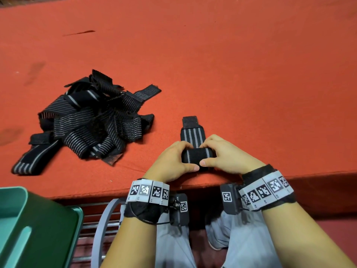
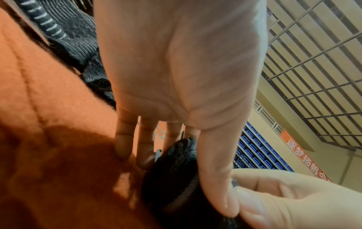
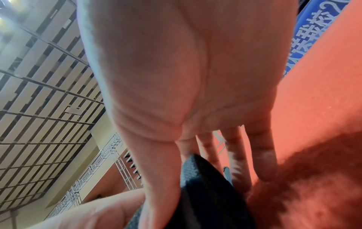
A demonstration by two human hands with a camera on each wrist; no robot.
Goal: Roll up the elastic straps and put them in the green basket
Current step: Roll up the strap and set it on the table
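Note:
A black elastic strap with grey stripes (image 1: 190,135) lies on the red felt table near its front edge, partly wound into a thick roll (image 1: 197,156). My left hand (image 1: 173,160) grips the roll's left end and my right hand (image 1: 224,154) grips its right end, thumbs meeting at the front. The flat tail with a rough black tab (image 1: 189,121) points away from me. The left wrist view shows the roll (image 2: 172,168) between thumb and fingers; the right wrist view shows the same roll (image 3: 205,190). The green basket (image 1: 29,229) sits below the table at lower left.
A loose heap of several black striped straps (image 1: 90,120) lies on the table to the left of my hands. The table edge (image 1: 193,187) runs just under my wrists. A grey metal frame (image 1: 102,221) stands between basket and knees.

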